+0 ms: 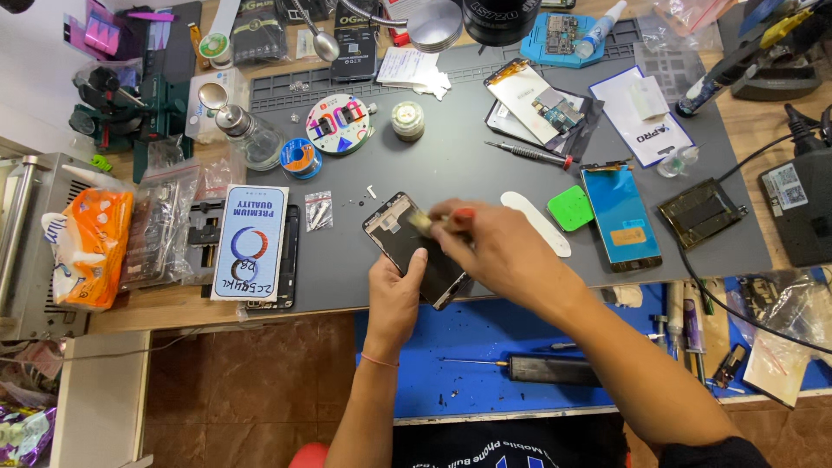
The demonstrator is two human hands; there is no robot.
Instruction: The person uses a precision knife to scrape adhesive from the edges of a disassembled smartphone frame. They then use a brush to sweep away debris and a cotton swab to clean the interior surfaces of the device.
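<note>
In the middle of the frame, the left hand (394,290) holds a dark opened phone body with a pale metal frame (414,249) from its lower side, the thumb pressed on its face, and the phone lies tilted on the large grey rubber work mat (451,165). The right hand (498,247) comes from the right and its fingers are closed around a small tool with a pale tip (425,223), which touches the upper part of the phone; the tool is blurred, so I cannot tell exactly what kind it is. Just right of this hand lies a white flat plastic pry stick (537,221), and near it a green rounded plastic piece (569,208). Further right on the mat there is a phone screen with blue protective film (620,215). At the left of the phone stands a white and blue printed box (251,243), and in the far left of the frame an orange packet of tissues (87,247). A slim screwdriver with a red collar (529,154) lies above, on the mat.
</note>
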